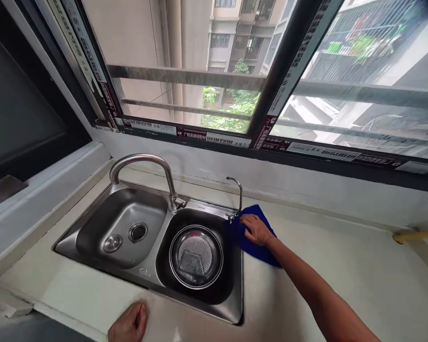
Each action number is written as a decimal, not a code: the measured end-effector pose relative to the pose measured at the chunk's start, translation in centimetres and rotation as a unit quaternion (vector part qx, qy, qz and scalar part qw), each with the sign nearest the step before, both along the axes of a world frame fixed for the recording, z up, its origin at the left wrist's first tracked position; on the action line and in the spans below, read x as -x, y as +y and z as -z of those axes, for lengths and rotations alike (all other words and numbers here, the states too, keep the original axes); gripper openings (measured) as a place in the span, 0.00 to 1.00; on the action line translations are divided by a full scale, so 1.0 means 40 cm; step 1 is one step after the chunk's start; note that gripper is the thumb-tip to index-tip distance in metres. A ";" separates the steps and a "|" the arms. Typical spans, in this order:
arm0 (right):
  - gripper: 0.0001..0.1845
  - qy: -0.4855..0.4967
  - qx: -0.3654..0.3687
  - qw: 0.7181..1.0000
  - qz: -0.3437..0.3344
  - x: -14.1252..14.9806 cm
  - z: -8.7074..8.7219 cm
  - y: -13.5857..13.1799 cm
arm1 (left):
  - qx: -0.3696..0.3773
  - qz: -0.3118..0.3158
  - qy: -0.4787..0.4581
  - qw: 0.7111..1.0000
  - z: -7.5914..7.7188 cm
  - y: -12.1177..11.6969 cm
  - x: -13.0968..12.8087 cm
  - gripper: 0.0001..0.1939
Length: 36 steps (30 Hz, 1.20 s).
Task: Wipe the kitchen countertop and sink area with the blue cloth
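Observation:
My right hand [256,229] lies flat with fingers stretched out on a blue cloth [251,247], pressing it onto the counter at the right rim of the steel double sink [235,304], beside the small thin tap [235,197]. My left hand [129,324] rests on the front edge of the pale counter, fingers curled under, nothing visible in it.
A large curved faucet [146,164] stands behind the left basin [123,228]. A round steel strainer bowl [196,256] sits in the right basin. Window [235,71] above; a yellow pipe [417,235] at the far right; a dark cabinet at the left.

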State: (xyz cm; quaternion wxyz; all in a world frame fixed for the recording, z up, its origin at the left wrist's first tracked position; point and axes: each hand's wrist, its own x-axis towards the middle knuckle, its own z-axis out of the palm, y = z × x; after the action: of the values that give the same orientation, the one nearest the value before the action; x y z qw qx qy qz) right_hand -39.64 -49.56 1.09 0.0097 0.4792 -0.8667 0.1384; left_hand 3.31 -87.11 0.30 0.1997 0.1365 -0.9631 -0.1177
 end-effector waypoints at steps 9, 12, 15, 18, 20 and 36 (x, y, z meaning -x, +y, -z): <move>0.20 0.030 0.026 0.996 0.075 -0.047 0.028 -0.020 | 0.044 -0.014 0.004 0.999 -0.005 0.013 0.007 0.16; 0.18 0.036 0.034 0.996 0.071 -0.150 0.024 -0.020 | 0.049 -0.026 -0.003 0.998 -0.010 0.017 0.008 0.16; 0.16 0.041 0.028 0.997 0.056 -0.271 0.014 -0.012 | 0.044 -0.036 -0.001 0.998 -0.005 0.016 0.008 0.15; 0.16 0.045 0.016 0.998 0.043 -0.392 0.010 -0.002 | 0.036 -0.033 0.007 0.999 0.007 0.016 0.008 0.16; 0.16 0.036 0.025 0.998 0.043 -0.465 0.013 0.002 | 0.027 -0.031 0.006 0.999 0.012 0.017 0.008 0.17; 0.30 0.021 0.055 0.984 0.170 -0.863 0.084 0.043 | -0.029 -0.001 -0.003 1.000 0.003 0.016 0.012 0.17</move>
State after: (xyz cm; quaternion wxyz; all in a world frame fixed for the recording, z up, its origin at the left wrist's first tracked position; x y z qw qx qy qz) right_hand -5.10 -47.86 -2.26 0.0776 0.3267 -0.9261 0.1719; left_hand 2.85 -86.48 0.20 0.1929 0.1432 -0.9599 -0.1447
